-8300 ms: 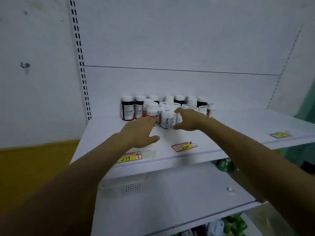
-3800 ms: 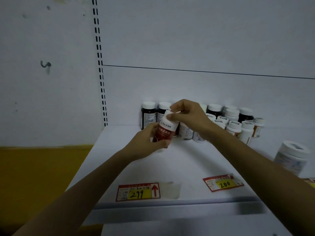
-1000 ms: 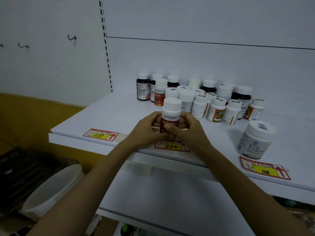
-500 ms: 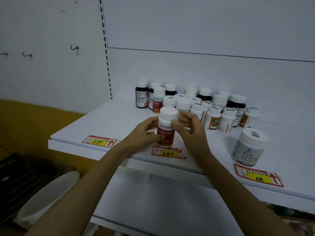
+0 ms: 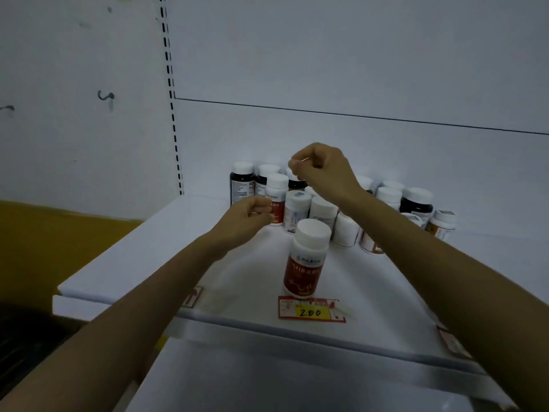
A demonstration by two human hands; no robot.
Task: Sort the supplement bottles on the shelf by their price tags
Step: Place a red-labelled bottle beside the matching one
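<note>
A white-capped supplement bottle with a red label (image 5: 305, 263) stands upright on the white shelf (image 5: 142, 263), just behind the price tag marked 200 (image 5: 312, 312). No hand touches it. My left hand (image 5: 248, 217) hovers with curled fingers in front of a smaller red-label bottle (image 5: 277, 191) at the left of the bottle cluster (image 5: 323, 211). My right hand (image 5: 322, 169) is raised above the cluster, its fingers curled in, and I see nothing held in it. Both forearms cover part of the cluster.
A second price tag (image 5: 194, 296) peeks out under my left forearm and a third (image 5: 451, 341) lies under my right forearm. Dark bottles (image 5: 416, 202) stand at the back right. A lower shelf (image 5: 267, 382) juts out below.
Both hands have let go of the red-label bottle, which now stands behind the 200 tag. The hands have moved back toward the bottle cluster, the right one higher.
</note>
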